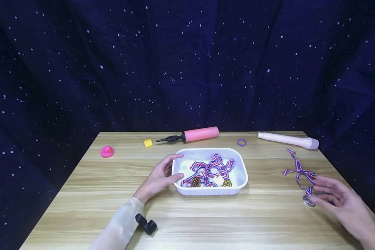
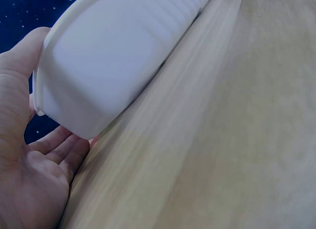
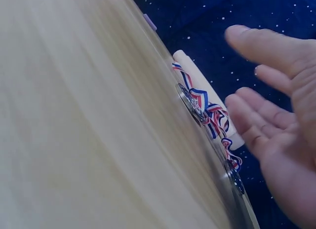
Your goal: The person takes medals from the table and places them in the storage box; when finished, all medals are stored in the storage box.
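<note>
A white plastic tub [image 1: 242,177] stands on the table, and my left hand [image 1: 159,176] holds its left end, the thumb over the rim and the fingers along the outside. Inside lie medals with red, white and blue ribbons: a bronze-coloured one [image 1: 196,182], a gold-coloured one [image 1: 227,183] and one washed out by glare. At the right, a silver-coloured medal [image 1: 308,200] and its tangled ribbon [image 1: 299,170] lie on the wood. My right hand [image 1: 342,201] hovers beside them with fingers apart, gripping nothing. The right wrist view shows a second medal [image 3: 234,178] there.
Along the back lie a yellow toy brick [image 1: 148,143], a pink hand pump [image 1: 201,134] with a black nozzle, a purple ring [image 1: 241,142] and a pale microphone-shaped tube [image 1: 289,140]. A pink rubber duck [image 1: 107,151] sits at left. A dark starry curtain [image 1: 187,69] hangs behind the table.
</note>
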`<control>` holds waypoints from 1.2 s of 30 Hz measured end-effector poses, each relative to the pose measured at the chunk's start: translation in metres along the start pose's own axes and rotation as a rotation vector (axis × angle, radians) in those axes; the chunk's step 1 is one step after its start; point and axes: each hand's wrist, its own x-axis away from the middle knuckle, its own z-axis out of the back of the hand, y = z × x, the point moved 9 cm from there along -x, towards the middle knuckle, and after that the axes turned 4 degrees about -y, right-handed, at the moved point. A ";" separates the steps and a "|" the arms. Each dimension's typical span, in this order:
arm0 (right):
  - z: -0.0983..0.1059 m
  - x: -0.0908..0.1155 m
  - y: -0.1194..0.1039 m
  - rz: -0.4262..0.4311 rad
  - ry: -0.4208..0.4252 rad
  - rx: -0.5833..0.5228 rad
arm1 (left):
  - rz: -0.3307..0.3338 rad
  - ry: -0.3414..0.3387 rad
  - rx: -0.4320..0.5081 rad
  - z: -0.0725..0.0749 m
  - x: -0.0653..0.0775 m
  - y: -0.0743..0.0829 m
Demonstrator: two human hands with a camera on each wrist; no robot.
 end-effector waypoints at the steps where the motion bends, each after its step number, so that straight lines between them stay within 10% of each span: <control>1: -0.001 0.001 0.003 -0.027 -0.010 0.043 | 0.001 0.000 -0.002 0.000 0.000 0.000; 8: -0.009 0.006 0.017 -0.113 -0.095 0.272 | 0.002 -0.003 -0.008 0.001 0.000 0.000; 28: -0.018 0.005 0.015 0.020 -0.087 0.367 | -0.001 -0.001 -0.006 0.001 -0.001 0.002; 36: -0.018 0.006 0.020 -0.093 -0.106 0.479 | 0.010 0.002 -0.012 0.001 0.000 0.001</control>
